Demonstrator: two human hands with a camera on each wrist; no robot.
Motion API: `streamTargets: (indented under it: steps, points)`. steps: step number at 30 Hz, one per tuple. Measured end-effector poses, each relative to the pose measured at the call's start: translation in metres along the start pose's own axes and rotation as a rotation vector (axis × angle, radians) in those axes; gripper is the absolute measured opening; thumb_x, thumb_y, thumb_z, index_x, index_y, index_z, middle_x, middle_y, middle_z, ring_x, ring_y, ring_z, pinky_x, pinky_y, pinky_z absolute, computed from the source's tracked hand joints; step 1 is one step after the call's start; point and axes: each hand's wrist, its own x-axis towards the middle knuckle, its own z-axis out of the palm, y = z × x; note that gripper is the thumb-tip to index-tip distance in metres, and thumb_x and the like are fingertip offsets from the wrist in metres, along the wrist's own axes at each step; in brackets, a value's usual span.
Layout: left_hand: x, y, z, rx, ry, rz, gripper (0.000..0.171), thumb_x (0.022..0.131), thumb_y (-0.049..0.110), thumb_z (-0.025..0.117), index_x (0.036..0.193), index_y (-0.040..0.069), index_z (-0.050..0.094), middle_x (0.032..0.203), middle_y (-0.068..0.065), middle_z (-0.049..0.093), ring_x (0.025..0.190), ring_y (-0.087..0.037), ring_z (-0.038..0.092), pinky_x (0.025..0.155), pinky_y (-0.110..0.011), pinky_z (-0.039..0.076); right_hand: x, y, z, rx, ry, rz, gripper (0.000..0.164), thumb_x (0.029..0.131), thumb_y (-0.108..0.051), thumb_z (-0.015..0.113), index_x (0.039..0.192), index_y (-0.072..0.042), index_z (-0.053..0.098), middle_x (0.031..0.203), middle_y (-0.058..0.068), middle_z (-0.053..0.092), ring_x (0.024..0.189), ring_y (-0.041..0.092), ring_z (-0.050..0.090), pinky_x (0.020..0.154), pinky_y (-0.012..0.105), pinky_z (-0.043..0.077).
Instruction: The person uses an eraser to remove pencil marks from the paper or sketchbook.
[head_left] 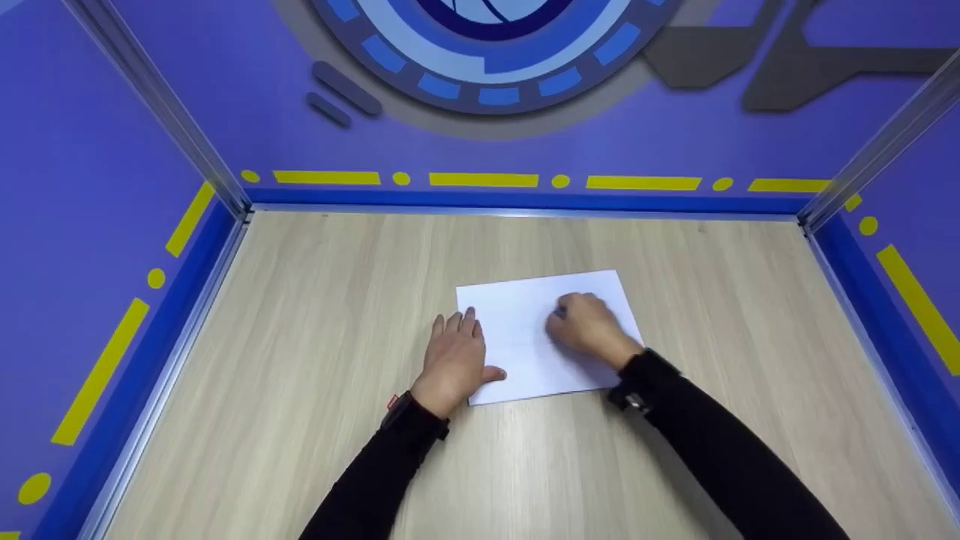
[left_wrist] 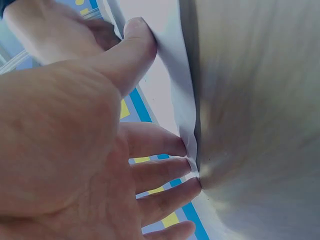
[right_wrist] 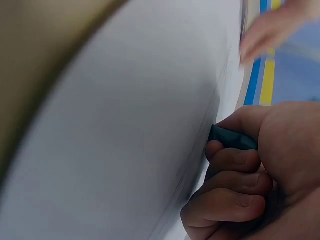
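Note:
A white sheet of paper [head_left: 517, 322] lies slightly turned on the wooden table. My left hand [head_left: 455, 360] rests along its left edge, fingers extended and the thumb spread onto the sheet. In the left wrist view the fingertips [left_wrist: 192, 187] press down right at the paper's border. Over the right half of the sheet, my right hand [head_left: 589, 326] pinches a small dark teal stub [right_wrist: 232, 137], the other fingers curled in. One end of the stub meets the paper, where faint thin lines run; most of it is hidden in the grip.
The pale wooden table [head_left: 337, 300] is walled on three sides by blue-purple panels [head_left: 510, 154] with yellow dashes. Metal rails [head_left: 525, 213] border its back and sides. Both wrists wear dark bands [head_left: 651, 375] over black sleeves.

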Motion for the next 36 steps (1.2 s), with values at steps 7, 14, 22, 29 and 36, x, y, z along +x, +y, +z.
streamTargets:
  steps: [7, 14, 22, 29, 36]
  points:
    - [-0.003, -0.003, -0.001, -0.007, -0.012, -0.001, 0.106, 0.095, 0.073, 0.072, 0.165, -0.003, 0.047, 0.178, -0.020, 0.040, 0.165, -0.036, 0.039, 0.138, -0.056, 0.027, -0.023, 0.064, -0.037, -0.002, 0.013, 0.162, 0.022, 0.097, -0.023, 0.060, 0.088, -0.004, 0.064, 0.094, 0.017, 0.064, 0.087, 0.032, 0.059, 0.071, 0.038, 0.044]
    - [-0.002, -0.003, -0.001, -0.024, -0.023, -0.001, 0.106, 0.095, 0.072, 0.072, 0.165, -0.003, 0.047, 0.178, -0.020, 0.038, 0.166, -0.037, 0.038, 0.139, -0.057, 0.025, -0.028, 0.066, -0.042, -0.046, -0.006, 0.187, 0.032, 0.102, -0.026, 0.056, 0.102, 0.003, 0.070, 0.099, 0.021, 0.069, 0.084, 0.032, 0.060, 0.073, 0.042, 0.047]
    - [0.001, 0.001, 0.000, -0.019, -0.016, -0.001, 0.106, 0.094, 0.072, 0.074, 0.164, -0.003, 0.049, 0.177, -0.020, 0.041, 0.165, -0.036, 0.039, 0.139, -0.056, 0.025, -0.029, 0.055, -0.044, -0.047, -0.013, 0.193, 0.031, 0.105, -0.028, 0.056, 0.092, -0.002, 0.066, 0.087, 0.015, 0.063, 0.079, 0.031, 0.060, 0.066, 0.038, 0.044]
    - [-0.001, 0.002, -0.001, 0.005, -0.001, 0.001, 0.106, 0.092, 0.074, 0.074, 0.162, -0.003, 0.052, 0.176, -0.019, 0.044, 0.163, -0.035, 0.042, 0.138, -0.055, 0.028, -0.018, 0.005, -0.018, 0.036, -0.010, 0.034, 0.031, 0.105, -0.027, 0.065, 0.080, -0.010, 0.059, 0.076, 0.005, 0.056, 0.072, 0.024, 0.056, 0.064, 0.035, 0.042]
    - [0.000, 0.000, -0.001, -0.013, 0.007, 0.005, 0.107, 0.092, 0.074, 0.074, 0.162, -0.004, 0.051, 0.175, -0.020, 0.044, 0.162, -0.036, 0.043, 0.138, -0.056, 0.028, -0.001, -0.063, 0.016, -0.037, -0.013, -0.048, 0.028, 0.104, -0.027, 0.072, 0.086, -0.006, 0.070, 0.084, 0.014, 0.071, 0.085, 0.033, 0.068, 0.078, 0.049, 0.057]
